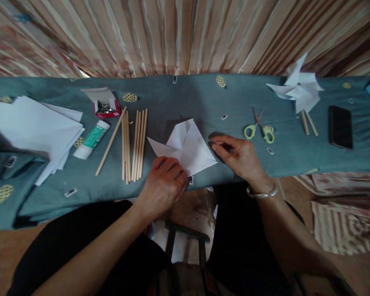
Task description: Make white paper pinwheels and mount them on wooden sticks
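The white paper sheet with pointed flaps (pixel 199 152) lies on the teal-clothed bench (pixel 197 96) between the hands, smooth and crisp, two of its flaps lifting to sharp tips. The left hand's (pixel 165 183) grip closes over its near-left side, close to the bench's front edge. The right hand (pixel 242 158) hovers just beside its right corner, thumb and forefinger nearly meeting — whether they pinch something tiny, I cannot tell. Left of the left grip lie slim, round, pale wooden sticks (pixel 140 144). Beyond the right grip rest green-handled metal scissors (pixel 258 123); pineapple-printed cloth stretches from the sheet to the bench's far edge.
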Available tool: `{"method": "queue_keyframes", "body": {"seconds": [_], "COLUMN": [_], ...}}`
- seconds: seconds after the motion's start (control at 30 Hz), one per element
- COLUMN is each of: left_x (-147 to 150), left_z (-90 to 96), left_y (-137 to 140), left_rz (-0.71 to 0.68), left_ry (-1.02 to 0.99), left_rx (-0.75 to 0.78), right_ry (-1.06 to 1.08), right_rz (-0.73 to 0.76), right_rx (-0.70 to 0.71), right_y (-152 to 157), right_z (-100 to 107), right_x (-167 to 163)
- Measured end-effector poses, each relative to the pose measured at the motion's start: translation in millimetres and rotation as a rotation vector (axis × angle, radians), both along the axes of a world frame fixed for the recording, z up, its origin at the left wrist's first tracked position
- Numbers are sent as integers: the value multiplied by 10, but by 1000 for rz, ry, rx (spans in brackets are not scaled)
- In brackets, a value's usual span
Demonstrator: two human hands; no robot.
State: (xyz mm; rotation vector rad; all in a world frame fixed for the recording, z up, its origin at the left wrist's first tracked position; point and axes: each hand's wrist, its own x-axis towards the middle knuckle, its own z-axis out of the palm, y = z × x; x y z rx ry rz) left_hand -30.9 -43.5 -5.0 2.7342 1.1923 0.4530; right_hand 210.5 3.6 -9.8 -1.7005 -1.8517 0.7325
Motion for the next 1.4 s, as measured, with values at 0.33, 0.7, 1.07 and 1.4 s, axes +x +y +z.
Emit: {"method": "queue_keyframes", "body": {"seconds": [0.33, 0.7, 1.07, 1.4], "left_x": [-86, -97, -55, 60], "left_z": [1, 25, 46, -81], "left_y": [31, 39, -6, -95], "left_rz": [5, 1, -3, -113], "left_ry": [-66, -63, -24, -48], "left_rx": [102, 75, 45, 29], "right_ry": [332, 184, 325, 328], "right_rz": [329, 362, 360, 358], "right_rx": [-136, -164, -193, -144], "right_y": [-31, -86, -76, -76], "right_z": [101, 65, 51, -10], "right_x": [76, 64, 92, 8]}}
